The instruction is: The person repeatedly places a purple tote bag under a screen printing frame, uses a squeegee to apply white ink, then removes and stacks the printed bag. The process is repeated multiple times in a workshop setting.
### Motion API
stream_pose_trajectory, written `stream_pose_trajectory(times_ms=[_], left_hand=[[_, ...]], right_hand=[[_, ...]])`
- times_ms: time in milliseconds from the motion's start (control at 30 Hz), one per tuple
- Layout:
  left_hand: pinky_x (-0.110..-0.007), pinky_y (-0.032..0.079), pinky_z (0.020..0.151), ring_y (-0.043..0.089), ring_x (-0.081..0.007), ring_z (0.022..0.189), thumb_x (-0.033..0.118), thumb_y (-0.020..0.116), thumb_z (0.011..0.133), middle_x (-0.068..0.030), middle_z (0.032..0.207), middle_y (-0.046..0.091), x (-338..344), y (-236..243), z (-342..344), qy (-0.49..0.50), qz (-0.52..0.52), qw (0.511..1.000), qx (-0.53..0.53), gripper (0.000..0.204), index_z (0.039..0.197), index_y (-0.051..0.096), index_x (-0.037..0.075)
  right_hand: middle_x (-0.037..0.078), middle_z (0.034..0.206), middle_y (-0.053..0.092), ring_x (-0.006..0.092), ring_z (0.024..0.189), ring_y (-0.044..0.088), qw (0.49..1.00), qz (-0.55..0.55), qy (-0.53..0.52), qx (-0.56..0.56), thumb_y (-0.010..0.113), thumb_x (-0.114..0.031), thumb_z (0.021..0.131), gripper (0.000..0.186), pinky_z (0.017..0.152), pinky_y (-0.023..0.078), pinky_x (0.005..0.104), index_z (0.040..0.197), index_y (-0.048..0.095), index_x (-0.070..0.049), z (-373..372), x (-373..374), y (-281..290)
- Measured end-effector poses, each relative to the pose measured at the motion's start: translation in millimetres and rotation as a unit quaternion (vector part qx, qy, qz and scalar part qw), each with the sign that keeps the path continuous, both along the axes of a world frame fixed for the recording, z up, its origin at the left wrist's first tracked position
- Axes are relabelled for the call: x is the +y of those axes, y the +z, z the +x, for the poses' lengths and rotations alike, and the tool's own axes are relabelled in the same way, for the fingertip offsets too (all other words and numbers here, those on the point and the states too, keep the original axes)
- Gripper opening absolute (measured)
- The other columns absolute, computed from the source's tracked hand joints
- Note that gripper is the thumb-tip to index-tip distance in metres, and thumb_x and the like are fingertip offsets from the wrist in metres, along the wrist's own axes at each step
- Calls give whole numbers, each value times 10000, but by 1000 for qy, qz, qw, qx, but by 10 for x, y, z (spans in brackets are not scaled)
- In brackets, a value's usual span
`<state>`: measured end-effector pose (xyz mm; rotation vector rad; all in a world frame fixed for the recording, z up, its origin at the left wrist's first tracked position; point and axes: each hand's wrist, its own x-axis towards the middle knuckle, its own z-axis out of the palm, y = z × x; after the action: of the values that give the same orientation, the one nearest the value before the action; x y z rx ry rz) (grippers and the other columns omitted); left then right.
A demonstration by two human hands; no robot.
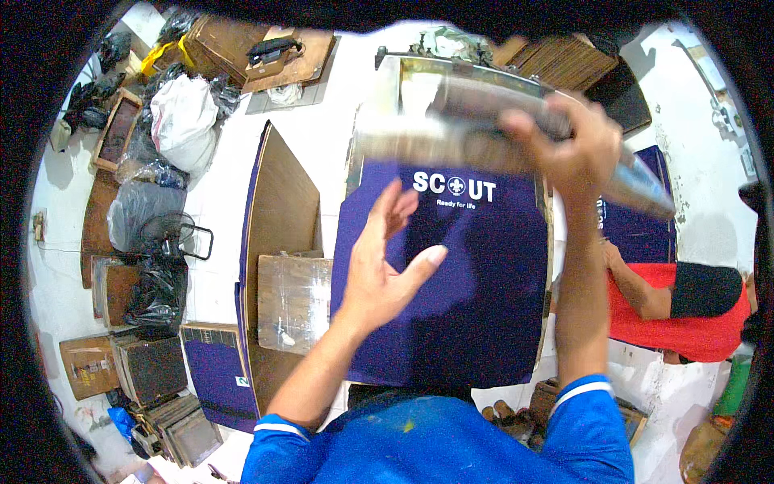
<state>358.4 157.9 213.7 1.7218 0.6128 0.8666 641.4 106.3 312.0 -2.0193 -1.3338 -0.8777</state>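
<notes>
A dark purple fabric panel (451, 323) lies flat in front of me, with white lettering and a small round emblem printed near its far end. Over its left half hovers my left hand (391, 266), fingers apart and holding nothing. My right hand (576, 141) is raised above the panel's far right corner, closed on a long grey bar-shaped thing (500, 109). Motion smears that thing, so its exact kind is unclear. Under it, a blurred brown-and-white strip (435, 145) crosses the panel's far end. Both forearms reach up from blue sleeves.
Left of the panel, a wooden board (282, 194) with purple fabric stands on edge beside a wooden box (294, 302). Bags, including a white sack (184, 117), and stacked frames (181, 431) line the left. At right, a person in red (685, 310) reaches toward another purple panel (657, 234).
</notes>
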Motion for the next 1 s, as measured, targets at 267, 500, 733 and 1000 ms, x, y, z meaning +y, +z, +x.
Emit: stream_pose_trajectory(times_ms=[267, 500, 733, 1000], left_hand=[[-343, 620, 880, 722, -207, 966, 218, 620, 1033, -113, 1056, 722, -256, -1379, 149, 134, -609, 780, 47, 281, 1144, 662, -37], [-324, 561, 614, 699, -223, 706, 200, 694, 1003, -138, 890, 728, -109, -1851, -367, 96, -424, 853, 288, 261, 1039, 677, -57], [-541, 360, 1124, 461, -425, 1351, 330, 848, 833, -255, 1396, 502, -138, -1724, -122, 155, 82, 918, 357, 565, 1299, 611, 118], [-639, 171, 1242, 171, -549, 1535, 512, 867, 800, -324, 1660, 242, -110, -1851, 82, 90, 119, 894, 422, 712, 1365, 590, 180]], right_hand=[[115, 952, 720, 346, 971, 682, 913, -337, 122, 196, 757, -231, 885, 234, 852, 493, 503, 1070, 708, -97, -369, -322, -1959], [146, 1008, 742, 355, 999, 700, 899, -352, 146, 217, 629, -34, 864, 208, 829, 484, 563, 1048, 690, -111, 401, 473, -2428], [114, 997, 712, 360, 996, 671, 921, -323, 137, 170, 649, -43, 829, 195, 858, 460, 544, 1009, 667, -115, 482, 577, -2670], [149, 1061, 748, 365, 1022, 697, 833, -465, 133, 267, 654, -43, 831, 235, 880, 473, 536, 1055, 691, -103, -42, 21, -2245]])
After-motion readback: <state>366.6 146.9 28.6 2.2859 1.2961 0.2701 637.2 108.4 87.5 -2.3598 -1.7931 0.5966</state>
